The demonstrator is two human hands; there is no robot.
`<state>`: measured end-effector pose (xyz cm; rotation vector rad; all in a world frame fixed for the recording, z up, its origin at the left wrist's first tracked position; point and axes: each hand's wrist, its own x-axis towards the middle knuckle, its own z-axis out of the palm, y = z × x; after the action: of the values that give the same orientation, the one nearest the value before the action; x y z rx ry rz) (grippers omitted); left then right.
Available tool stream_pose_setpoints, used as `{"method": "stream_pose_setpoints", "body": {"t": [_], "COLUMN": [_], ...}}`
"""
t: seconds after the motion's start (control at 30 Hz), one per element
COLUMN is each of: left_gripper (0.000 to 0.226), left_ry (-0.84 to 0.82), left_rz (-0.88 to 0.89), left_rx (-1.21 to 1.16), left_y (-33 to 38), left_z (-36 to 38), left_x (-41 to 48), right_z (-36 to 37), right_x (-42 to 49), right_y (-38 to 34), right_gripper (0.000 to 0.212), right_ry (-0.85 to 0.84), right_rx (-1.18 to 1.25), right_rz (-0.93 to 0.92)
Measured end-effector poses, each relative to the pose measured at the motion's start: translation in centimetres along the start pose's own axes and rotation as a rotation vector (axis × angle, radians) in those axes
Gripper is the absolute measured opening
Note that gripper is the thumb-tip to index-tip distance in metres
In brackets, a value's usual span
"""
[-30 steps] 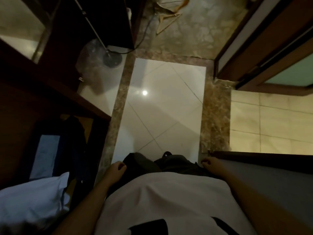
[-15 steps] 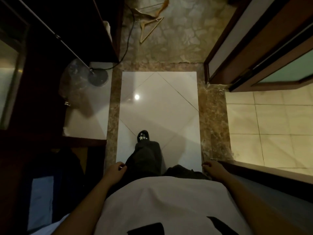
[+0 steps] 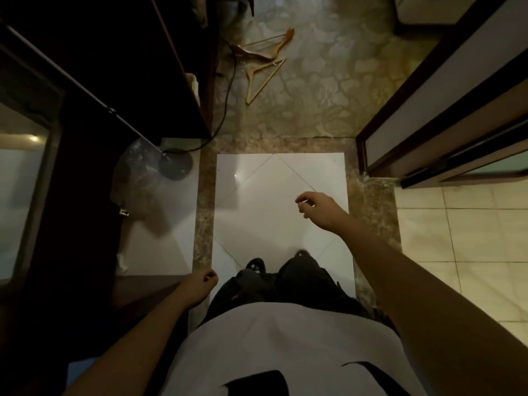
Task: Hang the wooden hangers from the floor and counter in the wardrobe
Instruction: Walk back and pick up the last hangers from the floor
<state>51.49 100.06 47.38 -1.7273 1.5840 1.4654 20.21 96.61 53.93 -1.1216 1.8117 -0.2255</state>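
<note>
Two wooden hangers are seen on the patterned floor at 12 o'clock, touching each other, well apart from both hands. The lower hanger lies flat, its bar running from 1 o'clock to 7 o'clock and its apex turned toward 10 o'clock. The upper hanger is laid across it, its long axis running from about 2 o'clock to 8 o'clock. A cable runs just beside them at 9 o'clock.

The right hand is stretched forward over the white tile, palm down, fingers loosely bent, with nothing grasped. The left hand is kept low beside the thigh, fingers loosely curled, also empty.
</note>
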Motion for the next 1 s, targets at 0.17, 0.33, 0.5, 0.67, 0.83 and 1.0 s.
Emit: {"method": "stream_pose_setpoints", "body": {"t": [0.17,0.33,0.5,0.67,0.83,1.0], "left_gripper": [0.026,0.013,0.025,0.027,0.022,0.011], "left_ry": [-0.021,0.011,-0.049,0.015,-0.025,0.0], "left_rz": [-0.027,0.021,0.151,0.263,0.274,0.146], "left_rx": [0.045,0.011,0.169,0.057,0.036,0.033], "left_y": [4.0,13.6,27.0,38.9,43.6,41.7], "left_z": [-3.7,-7.5,-11.2,-14.5,-17.5,-21.9], "left_x": [3.8,9.0,14.5,19.0,22.4,25.5], "right_z": [-3.3,-8.1,-14.6,-20.5,-25.1,-29.7], "right_x": [3.4,6.2,7.8,11.7,18.0,27.0], "right_y": [2.3,8.6,12.4,12.5,10.2,4.7], "right_gripper": [0.027,0.025,0.03,0.032,0.028,0.027], "right_ry": [-0.016,-0.035,-0.035,0.01,0.005,-0.027], "right_rx": [0.022,0.094,0.159,0.224,0.188,0.197], "right_rz": [0.106,0.302,0.512,0.538,0.458,0.345]}}
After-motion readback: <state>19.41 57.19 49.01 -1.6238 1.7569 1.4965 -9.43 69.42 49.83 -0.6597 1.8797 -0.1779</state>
